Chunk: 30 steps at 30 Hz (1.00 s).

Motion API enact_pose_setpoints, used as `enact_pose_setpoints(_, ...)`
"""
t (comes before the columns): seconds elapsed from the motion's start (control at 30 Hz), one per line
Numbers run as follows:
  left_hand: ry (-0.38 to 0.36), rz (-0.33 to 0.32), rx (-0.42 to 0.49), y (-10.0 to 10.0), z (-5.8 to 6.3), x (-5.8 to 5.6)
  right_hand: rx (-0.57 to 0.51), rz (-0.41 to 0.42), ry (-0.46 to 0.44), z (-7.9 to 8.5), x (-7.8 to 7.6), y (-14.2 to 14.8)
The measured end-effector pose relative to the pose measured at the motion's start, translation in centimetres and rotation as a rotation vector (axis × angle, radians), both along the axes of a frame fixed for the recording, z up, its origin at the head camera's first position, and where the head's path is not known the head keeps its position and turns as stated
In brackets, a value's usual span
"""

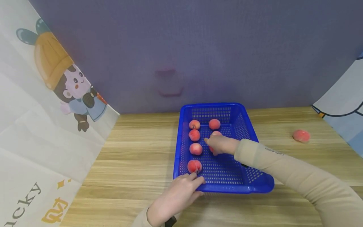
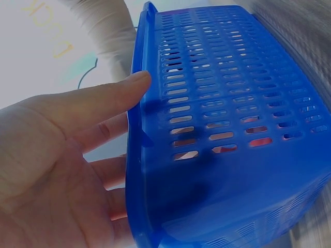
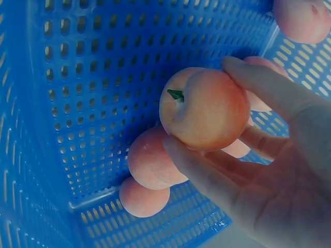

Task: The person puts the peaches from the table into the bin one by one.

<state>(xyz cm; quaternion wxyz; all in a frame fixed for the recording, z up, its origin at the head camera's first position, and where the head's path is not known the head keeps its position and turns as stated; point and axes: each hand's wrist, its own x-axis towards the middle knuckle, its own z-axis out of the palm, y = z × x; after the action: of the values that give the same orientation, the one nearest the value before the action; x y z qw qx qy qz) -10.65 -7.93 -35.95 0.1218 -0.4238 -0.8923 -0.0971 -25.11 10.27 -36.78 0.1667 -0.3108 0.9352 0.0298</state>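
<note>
A blue plastic basket (image 1: 256,188) with slotted walls stands on the wooden table, several pinkish-red peaches inside. My left hand (image 1: 181,192) grips its front rim at the left corner; in the left wrist view the thumb (image 2: 116,95) lies against the outer wall, fingers behind the rim. Inside the basket, my right hand (image 1: 222,144) holds a peach (image 3: 207,108) between thumb and fingers, its green stem showing. Peaches line the left side, the nearest (image 1: 194,166) close to my left fingers. Another peach (image 1: 214,124) sits at the back; one beside my right hand (image 1: 216,133) is partly hidden.
One loose peach (image 1: 302,136) lies on the table (image 1: 141,151) to the basket's right. A grey-purple panel (image 1: 227,56) rises behind the table. Printed white sheets hang at the left (image 1: 37,126) and right (image 1: 343,104).
</note>
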Motion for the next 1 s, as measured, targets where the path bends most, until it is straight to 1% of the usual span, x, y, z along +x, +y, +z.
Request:
enact_pose_setpoints(0.2, -0.003, 0.000, -0.002, 0.00, -0.01, -0.01, 0.014, 0.010, 0.004, -0.16, 0.14, 0.15)
enact_pose_setpoints(0.5, -0.029, 0.006, -0.015, -0.01, 0.20, 0.05, 0.008, -0.021, -0.009, -0.47, 0.18, 0.31)
enact_pose_setpoints(1.0, -0.019, 0.005, -0.013, -0.03, 0.16, 0.06, 0.003, -0.060, -0.044, -0.40, 0.31, 0.04)
